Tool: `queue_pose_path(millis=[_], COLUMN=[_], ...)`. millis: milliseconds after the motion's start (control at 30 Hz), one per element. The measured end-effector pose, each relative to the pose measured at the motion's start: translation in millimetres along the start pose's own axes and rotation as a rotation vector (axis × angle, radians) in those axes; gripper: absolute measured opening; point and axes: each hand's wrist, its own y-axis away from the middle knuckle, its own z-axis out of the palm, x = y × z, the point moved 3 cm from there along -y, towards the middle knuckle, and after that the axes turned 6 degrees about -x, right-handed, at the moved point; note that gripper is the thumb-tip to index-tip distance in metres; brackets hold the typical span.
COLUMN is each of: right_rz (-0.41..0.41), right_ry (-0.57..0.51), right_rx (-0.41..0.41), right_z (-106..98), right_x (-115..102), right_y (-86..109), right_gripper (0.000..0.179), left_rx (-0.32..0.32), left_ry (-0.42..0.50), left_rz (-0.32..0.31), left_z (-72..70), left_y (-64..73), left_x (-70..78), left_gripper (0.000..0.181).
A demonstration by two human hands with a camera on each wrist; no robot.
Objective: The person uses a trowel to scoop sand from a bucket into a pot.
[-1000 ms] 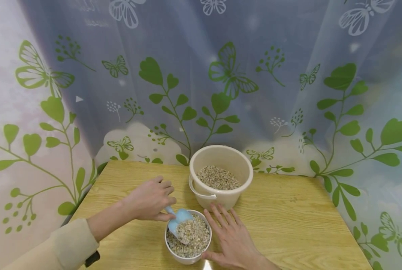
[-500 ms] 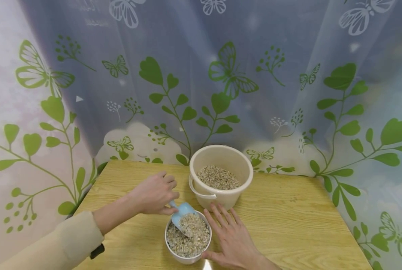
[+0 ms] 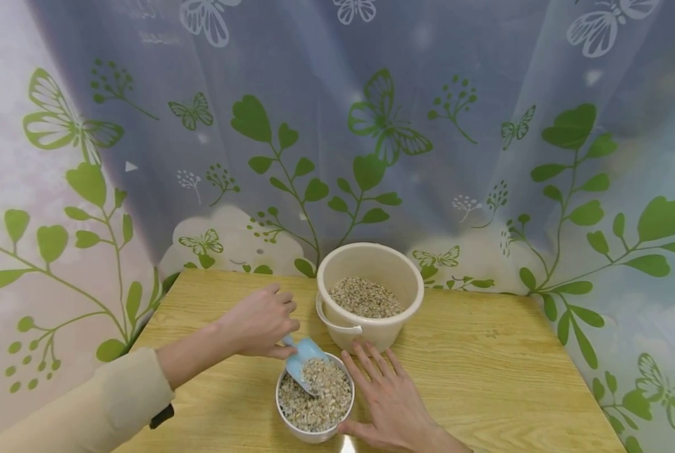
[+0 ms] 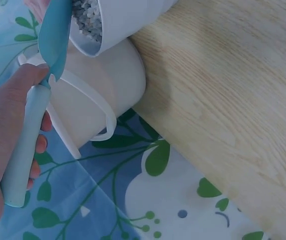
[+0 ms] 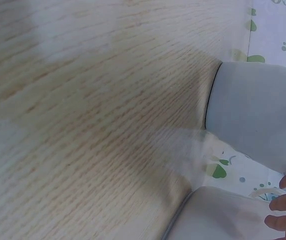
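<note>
My left hand (image 3: 260, 324) grips the handle of a light blue scoop (image 3: 305, 353), thumb along its neck in the left wrist view. The scoop tilts downward, its blade loaded with pale gravel (image 3: 328, 406) and its tip in the gravel filling a white bowl (image 3: 309, 437). My right hand (image 3: 390, 406) lies with fingers spread at the bowl's right side, thumb by the rim and fingertips near the base of a cream bucket (image 3: 390, 333). Only a few of its fingers (image 5: 282, 220) show in the right wrist view.
Behind the bowl, the bucket holds more gravel (image 3: 365, 297), and its handle (image 3: 337, 327) hangs at the front left. Both containers stand on a wood-grain table (image 3: 484, 377). A patterned curtain (image 3: 292, 75) with leaves and butterflies closes off the back and sides.
My left hand has moved slightly away and to the right with the scoop, then stayed almost still. The right hand keeps its place beside the bowl.
</note>
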Motion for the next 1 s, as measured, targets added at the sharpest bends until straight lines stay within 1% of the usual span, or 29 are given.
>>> queue_pose_path(millis=[267, 433, 667, 833, 1000], right_rz=[-0.001, -0.001, -0.009, -0.011, -0.011], right_ry=[0.002, -0.002, 0.003, 0.006, 0.006], right_rx=[0.003, -0.001, 0.004, 0.009, 0.012], right_z=[1.1, 1.3, 0.3, -0.7, -1.0], right_x=[0.6, 0.5, 0.4, 0.3, 0.2], right_y=[0.2, 0.7, 0.4, -0.3, -0.4], right_gripper=[0.109, 0.108, 0.108, 0.108, 0.108], left_rx=[-0.009, -0.016, -0.010, 0.009, 0.048], left_ry=[-0.012, -0.022, -0.049, -0.087, -0.130], left_rz=[0.004, 0.006, 0.017, 0.039, 0.059], left_z=[-0.1, -4.3, -7.9, -9.5, -13.2], left_y=[7.0, 9.8, 14.7, 17.8, 20.3], left_x=[-3.7, -7.1, -13.6, -17.3, -20.6], left_gripper=[0.049, 0.048, 0.047, 0.048, 0.049])
